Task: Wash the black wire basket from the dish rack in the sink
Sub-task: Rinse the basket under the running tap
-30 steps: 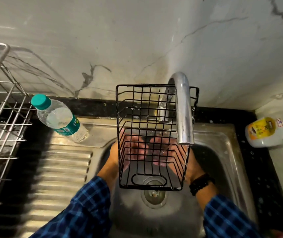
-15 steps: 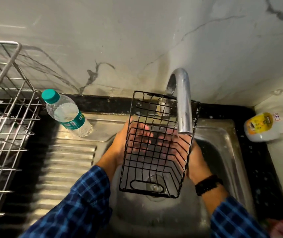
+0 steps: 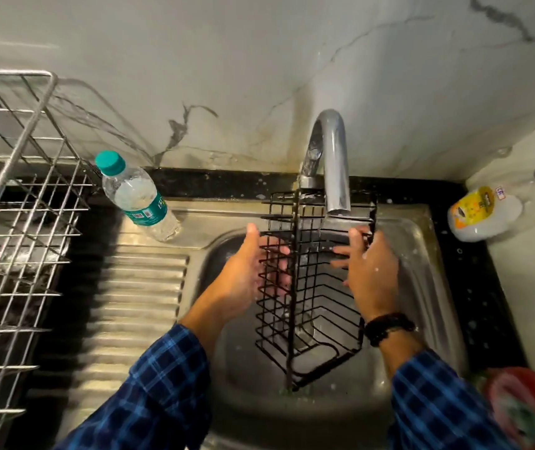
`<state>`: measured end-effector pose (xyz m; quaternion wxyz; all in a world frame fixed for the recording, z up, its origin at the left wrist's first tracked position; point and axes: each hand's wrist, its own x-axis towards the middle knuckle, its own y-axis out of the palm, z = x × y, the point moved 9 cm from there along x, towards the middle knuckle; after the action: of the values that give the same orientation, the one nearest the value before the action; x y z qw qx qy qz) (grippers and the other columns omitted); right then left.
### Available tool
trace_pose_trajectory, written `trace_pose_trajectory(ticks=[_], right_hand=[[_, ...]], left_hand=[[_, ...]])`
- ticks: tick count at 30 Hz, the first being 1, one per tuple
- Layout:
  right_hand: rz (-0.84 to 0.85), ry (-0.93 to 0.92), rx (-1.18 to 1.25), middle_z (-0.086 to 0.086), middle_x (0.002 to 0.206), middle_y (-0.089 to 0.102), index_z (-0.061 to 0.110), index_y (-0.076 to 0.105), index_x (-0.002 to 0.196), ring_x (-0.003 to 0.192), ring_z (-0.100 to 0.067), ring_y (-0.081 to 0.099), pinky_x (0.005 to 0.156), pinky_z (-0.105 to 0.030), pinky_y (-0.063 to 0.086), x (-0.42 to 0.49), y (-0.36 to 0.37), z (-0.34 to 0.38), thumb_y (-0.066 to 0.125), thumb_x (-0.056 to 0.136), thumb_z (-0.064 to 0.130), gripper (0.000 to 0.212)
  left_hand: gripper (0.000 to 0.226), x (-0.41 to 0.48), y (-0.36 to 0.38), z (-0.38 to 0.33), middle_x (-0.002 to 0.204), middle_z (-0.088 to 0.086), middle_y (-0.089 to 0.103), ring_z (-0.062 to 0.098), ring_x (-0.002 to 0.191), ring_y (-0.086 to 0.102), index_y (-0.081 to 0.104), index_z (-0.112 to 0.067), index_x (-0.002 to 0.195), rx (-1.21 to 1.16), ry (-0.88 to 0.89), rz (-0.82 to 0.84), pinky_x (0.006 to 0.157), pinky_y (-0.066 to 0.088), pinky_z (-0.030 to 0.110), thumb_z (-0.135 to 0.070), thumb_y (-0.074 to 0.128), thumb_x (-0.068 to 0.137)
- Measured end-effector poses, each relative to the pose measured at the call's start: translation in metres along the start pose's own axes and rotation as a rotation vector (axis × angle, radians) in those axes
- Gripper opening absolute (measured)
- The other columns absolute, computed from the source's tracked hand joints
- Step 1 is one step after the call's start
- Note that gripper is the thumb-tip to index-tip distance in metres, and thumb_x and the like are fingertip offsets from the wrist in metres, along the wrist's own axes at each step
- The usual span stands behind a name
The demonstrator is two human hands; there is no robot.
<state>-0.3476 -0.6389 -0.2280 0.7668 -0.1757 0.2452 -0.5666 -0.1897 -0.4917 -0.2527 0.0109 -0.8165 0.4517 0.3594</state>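
Observation:
The black wire basket [image 3: 294, 289] hangs tilted over the steel sink [image 3: 259, 388], with its top end right under the chrome tap spout [image 3: 336, 177]. My left hand [image 3: 243, 277] lies against its left side, thumb up and fingers reaching behind the wires. On the right side my right hand [image 3: 373, 274] presses with spread, straight fingers. The basket is carried between both hands. Whether water runs from the tap I cannot tell.
A plastic water bottle [image 3: 139, 196] with a teal cap leans at the back of the ribbed drainboard [image 3: 139, 287]. The steel dish rack [image 3: 16, 196] stands at the left. A white and yellow bottle [image 3: 483, 212] lies on the right counter, and a red item [image 3: 526, 414] sits at the lower right.
The basket has been turned about its long axis, so a corner edge now faces me. Both hands came from behind it to its sides. The view has shifted a little.

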Motion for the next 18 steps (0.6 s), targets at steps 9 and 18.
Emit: trace_pose_trajectory(ticks=[9, 18], right_hand=[[0.152, -0.201, 0.009, 0.001, 0.111, 0.066, 0.026, 0.050, 0.132, 0.091, -0.014, 0.069, 0.074, -0.034, 0.061, 0.041, 0.020, 0.046, 0.037, 0.108, 0.026, 0.027], [0.768, 0.168, -0.035, -0.001, 0.106, 0.072, 0.030, 0.059, 0.112, 0.086, -0.008, 0.074, 0.068, -0.026, 0.056, -0.053, 0.057, -0.058, 0.034, 0.109, 0.030, 0.026]], left_hand=[[0.058, -0.010, -0.010, 0.010, 0.056, -0.002, 0.048, 0.010, 0.044, 0.030, 0.061, -0.018, 0.060, -0.267, -0.137, -0.251, 0.037, 0.026, 0.018, -0.057, 0.045, 0.100], [0.052, -0.027, -0.036, 0.023, 0.061, -0.003, 0.044, 0.010, 0.046, 0.031, 0.054, -0.021, 0.069, -0.475, -0.052, -0.401, 0.042, 0.024, 0.023, -0.059, 0.039, 0.100]])
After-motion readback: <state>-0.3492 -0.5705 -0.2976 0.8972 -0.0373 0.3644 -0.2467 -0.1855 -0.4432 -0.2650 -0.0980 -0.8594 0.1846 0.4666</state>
